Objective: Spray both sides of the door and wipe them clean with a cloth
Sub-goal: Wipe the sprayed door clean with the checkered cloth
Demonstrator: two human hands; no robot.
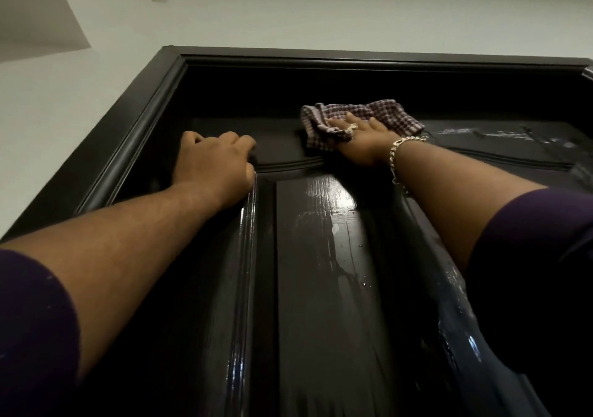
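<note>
Fingers of the left hand (pixel 214 160) curl over the door's (pixel 324 256) left edge near its top, steadying it. Further right, the right hand (pixel 357 137) presses the checked cloth (pixel 362 118) flat, fingers spread, against the top rail. Wet streaks (pixel 475 134) toward the top right corner likely need long, overlapping strokes.

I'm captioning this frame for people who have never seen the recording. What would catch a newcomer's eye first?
First, the checked cloth pressed flat against the upper part of the glossy dark door by the right hand, a gold bracelet on its wrist. To its left, the left hand curls over the door's edge. Wet streaks glisten on the panel below the hands.
</note>
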